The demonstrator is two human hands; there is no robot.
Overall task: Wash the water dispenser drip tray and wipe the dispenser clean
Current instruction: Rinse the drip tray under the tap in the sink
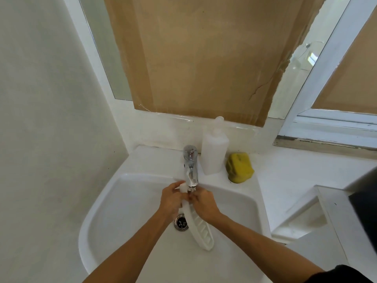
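**Drip tray held under tap over basin**

Both forearms reach in over the sink front rim. Left hand and right hand curl their fingers around the top end of one white slotted drip tray, held edge-up beneath one chrome tap, above the drain. Basin room lies open left of the hands. One white bottle and one yellow sponge stand on the rear ledge.

Left hand gripping, right hand curled, forearms converging
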